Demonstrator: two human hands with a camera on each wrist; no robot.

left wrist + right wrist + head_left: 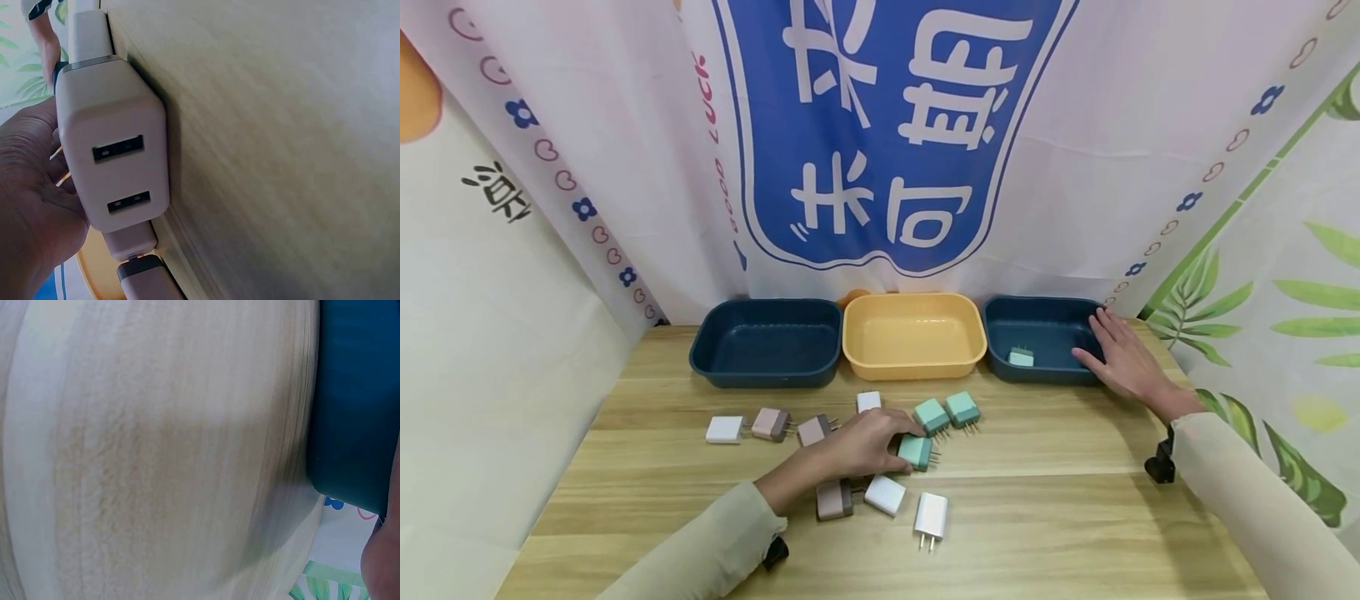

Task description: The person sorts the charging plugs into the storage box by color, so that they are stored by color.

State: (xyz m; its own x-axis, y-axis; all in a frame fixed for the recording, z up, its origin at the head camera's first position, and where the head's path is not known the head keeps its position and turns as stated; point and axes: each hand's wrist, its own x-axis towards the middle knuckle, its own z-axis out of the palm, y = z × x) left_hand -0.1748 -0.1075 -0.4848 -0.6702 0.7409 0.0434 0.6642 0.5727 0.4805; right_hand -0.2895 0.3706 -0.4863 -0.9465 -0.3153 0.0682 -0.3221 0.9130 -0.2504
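Left hand (868, 442) pinches green plug (914, 452) between thumb and finger, at middle of wooden table (1060, 500). Two more green plugs (932, 417) sit just past it. White plug (931, 515) lies nearer person. Right hand (1124, 358), fingers spread and nearly straight, rests on right blue box (1037, 374), holding nothing. Pale green plug (1021, 358) inside that box.

The left forearm (793, 482) partly hides a mauve charger (812, 429); the far blue banner (883, 150) and right sleeve (1262, 500) are cut off.
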